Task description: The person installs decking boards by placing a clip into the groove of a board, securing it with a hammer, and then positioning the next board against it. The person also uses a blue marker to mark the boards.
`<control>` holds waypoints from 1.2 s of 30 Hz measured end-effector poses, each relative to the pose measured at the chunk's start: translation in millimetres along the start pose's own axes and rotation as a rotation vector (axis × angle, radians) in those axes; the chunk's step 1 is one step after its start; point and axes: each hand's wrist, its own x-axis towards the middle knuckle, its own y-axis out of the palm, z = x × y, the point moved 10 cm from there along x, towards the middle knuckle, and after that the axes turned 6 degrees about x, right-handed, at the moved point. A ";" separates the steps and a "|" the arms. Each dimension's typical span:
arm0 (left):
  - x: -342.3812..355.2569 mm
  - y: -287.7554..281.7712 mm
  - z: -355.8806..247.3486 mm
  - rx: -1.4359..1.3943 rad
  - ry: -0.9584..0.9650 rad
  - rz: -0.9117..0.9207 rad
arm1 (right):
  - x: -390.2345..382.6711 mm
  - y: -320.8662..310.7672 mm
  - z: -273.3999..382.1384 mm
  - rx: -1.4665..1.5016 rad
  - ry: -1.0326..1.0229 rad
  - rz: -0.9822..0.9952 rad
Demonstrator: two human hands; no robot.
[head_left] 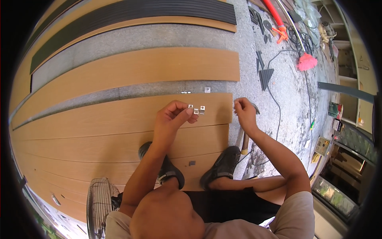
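Beneath the shoes [221, 169] and out toward nine o'clock: planks [107, 123], wood-toned, several, laid edge to edge; judged the finished portion. At twelve o'clock: single plank [179, 65], wood-toned, separated by a gap; judged not yet joined. Toward six o'clock of the right hand [247, 115]: hammer [245, 141], one, lying beside the plank ends. Right hand itself: fingers curled; whether anything is pinched, cannot tell. Left hand [175, 115]: thumb and fingers gripping metal clips [196, 111], small, silver, at its three o'clock and the right hand's nine; unfitted. Loose clips [207, 90], several, at one to two o'clock of the left hand, in the gap; apparently also unused.
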 end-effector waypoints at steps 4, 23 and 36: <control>1.9 -5.5 -12.6 0.012 0.098 -0.049 | -6.5 -80.0 -80.3 -0.710 -0.088 -0.277; 8.0 -38.1 -102.1 0.239 0.152 -0.198 | 59.2 -106.9 -72.3 -0.847 0.147 0.576; -120.2 18.0 -383.9 0.024 0.226 -0.393 | -49.0 -305.2 180.1 -0.896 0.274 0.451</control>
